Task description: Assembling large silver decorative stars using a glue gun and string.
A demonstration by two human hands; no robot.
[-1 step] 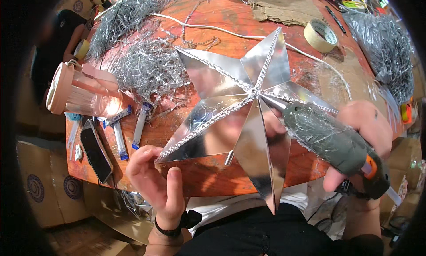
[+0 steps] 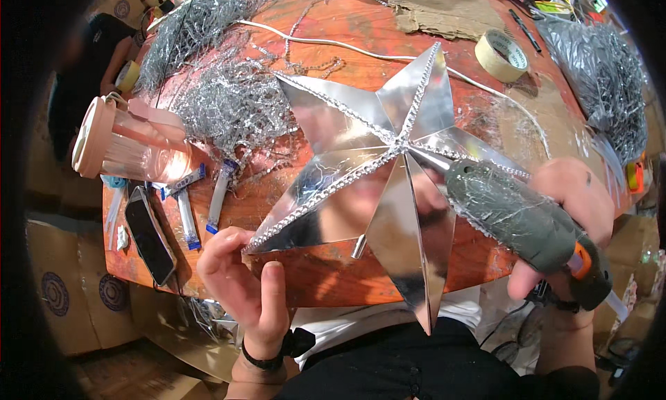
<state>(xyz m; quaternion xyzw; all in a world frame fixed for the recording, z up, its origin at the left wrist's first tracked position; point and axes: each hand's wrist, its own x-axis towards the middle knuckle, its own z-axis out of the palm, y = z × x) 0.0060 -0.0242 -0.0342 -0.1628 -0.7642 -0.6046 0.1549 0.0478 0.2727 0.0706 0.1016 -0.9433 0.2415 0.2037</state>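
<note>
A mirror-like silver star (image 2: 347,199) rests tilted at the table's near edge, one point hanging over my lap. Strips of silver rhinestone chain run along several of its ridges to the centre; the lowest ridge is bare. My left hand (image 2: 243,282) steadies the lower-left tip with curled fingers, its thumb standing apart. In my right hand (image 2: 572,199) is a dark green hot glue gun (image 2: 510,209), streaked with glue strings, a clear glue stick coming out of its back. The gun's metal nozzle points at the star's centre, just right of it; whether it touches cannot be seen.
Tangled silver chain (image 2: 232,112) lies left on the red-orange table (image 2: 361,289). Near it are a clear jug with a pink lid (image 2: 94,138), a phone (image 2: 149,237) and small blue-and-white packets (image 2: 220,195). Masking tape (image 2: 501,55) and a plastic bag (image 2: 596,81) are at right.
The glue gun and my right hand have shifted very slightly to the right. The star and my left hand stay in place.
</note>
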